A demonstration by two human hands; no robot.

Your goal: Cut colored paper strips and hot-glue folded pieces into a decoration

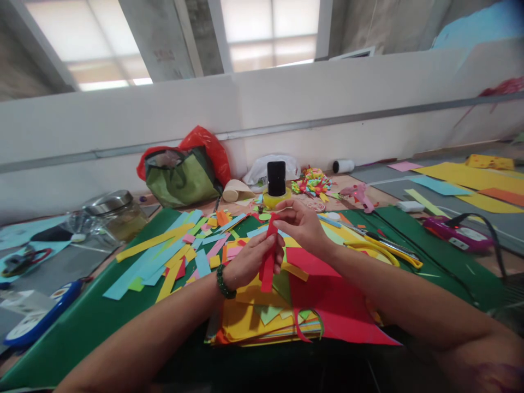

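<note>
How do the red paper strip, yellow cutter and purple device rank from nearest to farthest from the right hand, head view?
1. red paper strip, pinched by the right hand
2. yellow cutter, lying to its right
3. purple device, farther right

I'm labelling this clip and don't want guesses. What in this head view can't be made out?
1. Red paper strip: head view; middle covered by the left hand, top end by the right hand grip.
2. Paper stack: head view; lower sheets hidden under the red sheet.
3. Glass jar: head view; contents blurred.
4. Black object on the yellow roll: head view; too small to identify.
</note>
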